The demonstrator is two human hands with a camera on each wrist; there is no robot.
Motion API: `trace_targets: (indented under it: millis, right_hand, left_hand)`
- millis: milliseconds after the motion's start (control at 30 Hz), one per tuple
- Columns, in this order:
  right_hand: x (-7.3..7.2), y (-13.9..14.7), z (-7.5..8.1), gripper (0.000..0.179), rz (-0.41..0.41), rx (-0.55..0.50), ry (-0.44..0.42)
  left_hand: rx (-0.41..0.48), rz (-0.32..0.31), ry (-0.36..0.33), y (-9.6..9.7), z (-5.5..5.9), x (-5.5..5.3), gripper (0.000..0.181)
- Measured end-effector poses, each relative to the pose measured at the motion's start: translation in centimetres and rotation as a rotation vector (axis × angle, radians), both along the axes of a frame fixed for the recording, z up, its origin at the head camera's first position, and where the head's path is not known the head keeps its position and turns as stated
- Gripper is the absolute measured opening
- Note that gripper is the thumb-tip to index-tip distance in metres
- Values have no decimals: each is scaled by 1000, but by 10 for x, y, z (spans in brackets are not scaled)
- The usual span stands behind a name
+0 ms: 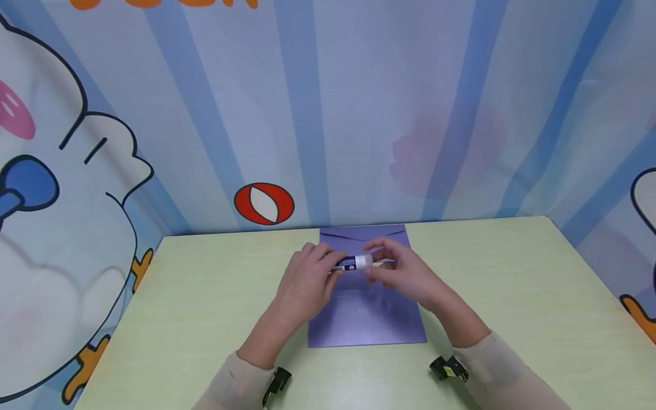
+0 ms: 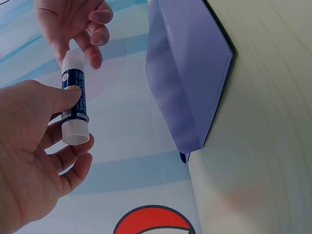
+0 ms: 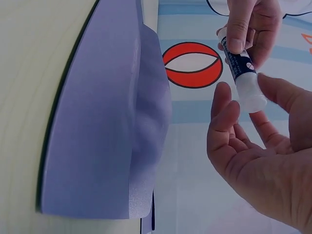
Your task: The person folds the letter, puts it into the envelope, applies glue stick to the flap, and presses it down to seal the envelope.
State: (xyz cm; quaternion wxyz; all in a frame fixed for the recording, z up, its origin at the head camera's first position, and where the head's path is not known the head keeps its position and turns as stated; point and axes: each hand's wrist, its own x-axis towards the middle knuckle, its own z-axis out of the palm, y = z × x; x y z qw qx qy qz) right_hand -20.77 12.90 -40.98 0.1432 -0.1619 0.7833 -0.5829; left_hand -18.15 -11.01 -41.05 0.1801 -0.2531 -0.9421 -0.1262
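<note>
Blue-striped cartoon backdrop (image 1: 359, 114) is being fronted by pale-yellow table (image 1: 179, 313); over purple paper envelope (image 1: 366, 324), navy-and-white cylindrical tube (image 1: 352, 263) is being gripped by left hand (image 1: 303, 279), right hand (image 1: 409, 274) being held loosely spread around one end.

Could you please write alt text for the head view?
A person's left hand holds a blue-and-white cylindrical tube, the right hand beside its white end, above a purple rectangular envelope on a pale yellow table.

Your navy-labelled white tube (image 1: 355, 262), held near level in your left hand (image 1: 307, 279), above your purple envelope (image 1: 366, 322), lying flat
</note>
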Motion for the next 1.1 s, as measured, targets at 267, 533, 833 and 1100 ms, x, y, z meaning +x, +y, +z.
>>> trace_targets:
  millis: [267, 533, 833, 1100]
  right_hand:
    - [1, -3, 0, 43, -29, 1, -85]
    - [1, -3, -1, 30, -30, 29, -12]
    - [-1, 5, 1, 31, -10, 19, 47]
    - [-4, 20, 14, 36, -69, 74, 69]
  left_hand:
    - [4, -12, 23, -1, 0, 1, 30]
    - [-11, 2, 6, -2, -1, 1, 31]
    - [27, 22, -8, -4, -3, 1, 31]
    - [167, 86, -17, -4, 0, -1, 31]
